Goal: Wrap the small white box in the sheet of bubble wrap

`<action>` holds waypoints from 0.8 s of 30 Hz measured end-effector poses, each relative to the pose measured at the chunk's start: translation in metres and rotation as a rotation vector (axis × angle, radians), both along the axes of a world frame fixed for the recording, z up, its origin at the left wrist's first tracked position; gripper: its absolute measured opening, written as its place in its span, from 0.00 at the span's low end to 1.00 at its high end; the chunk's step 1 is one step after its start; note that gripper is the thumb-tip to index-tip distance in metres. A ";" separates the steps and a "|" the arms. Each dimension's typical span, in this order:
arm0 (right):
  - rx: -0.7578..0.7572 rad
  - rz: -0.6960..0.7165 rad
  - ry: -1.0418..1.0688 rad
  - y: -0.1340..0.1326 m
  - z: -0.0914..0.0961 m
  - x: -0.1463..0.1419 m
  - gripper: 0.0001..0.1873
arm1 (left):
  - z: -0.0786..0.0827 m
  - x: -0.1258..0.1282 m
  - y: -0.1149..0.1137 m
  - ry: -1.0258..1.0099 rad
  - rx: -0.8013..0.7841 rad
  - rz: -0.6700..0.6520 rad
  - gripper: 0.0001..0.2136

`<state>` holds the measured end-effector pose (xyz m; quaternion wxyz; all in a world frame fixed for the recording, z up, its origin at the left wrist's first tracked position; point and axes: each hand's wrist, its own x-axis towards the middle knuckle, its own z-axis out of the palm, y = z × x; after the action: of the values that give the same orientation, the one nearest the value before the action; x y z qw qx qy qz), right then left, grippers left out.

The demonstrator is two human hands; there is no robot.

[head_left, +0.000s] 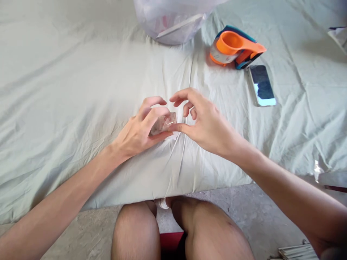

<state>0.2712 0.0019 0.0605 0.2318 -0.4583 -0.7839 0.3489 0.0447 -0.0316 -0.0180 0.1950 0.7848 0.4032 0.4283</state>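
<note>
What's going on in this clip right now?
A seated person works over a table covered in a pale green sheet. The left hand grips a small clear packet, and the right hand touches its edge with the thumb. Farther back lie an orange tape dispenser, a phone face up beside it, and a translucent plastic bag.

The left hand (141, 131) hid most of the small clear packet (164, 123); its contents were too blurred to tell. The far plastic bag (173, 20) was cut off.
</note>
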 end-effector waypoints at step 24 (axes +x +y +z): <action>1.051 0.087 -0.357 -0.042 -0.056 0.008 0.26 | -0.004 0.004 -0.005 -0.070 -0.151 0.025 0.32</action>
<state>0.2791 -0.0400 0.0047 0.2782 -0.3004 -0.8977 -0.1629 0.0491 -0.0371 -0.0222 0.2625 0.7472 0.4371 0.4263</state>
